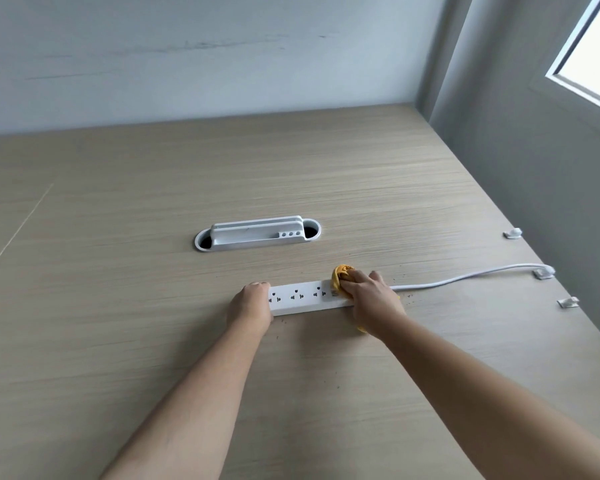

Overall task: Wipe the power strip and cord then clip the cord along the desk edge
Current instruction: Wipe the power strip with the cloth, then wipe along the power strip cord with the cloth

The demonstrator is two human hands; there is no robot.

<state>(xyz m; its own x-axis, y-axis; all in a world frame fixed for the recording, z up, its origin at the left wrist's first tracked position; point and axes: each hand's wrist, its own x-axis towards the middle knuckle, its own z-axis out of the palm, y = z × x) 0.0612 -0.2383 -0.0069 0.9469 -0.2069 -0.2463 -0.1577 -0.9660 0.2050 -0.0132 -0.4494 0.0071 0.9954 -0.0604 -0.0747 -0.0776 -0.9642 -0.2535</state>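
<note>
The left hand (252, 303) is curled around one end of the white power strip (305, 297). The right hand (369, 294) presses a bunched yellow cloth (340, 273) on the other end. The cord (465, 277) runs right from that hand into a clip (542, 273).

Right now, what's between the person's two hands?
In the head view, the bare middle of the white power strip, sockets showing, spans from the left hand to the right hand with its yellow cloth.
</note>
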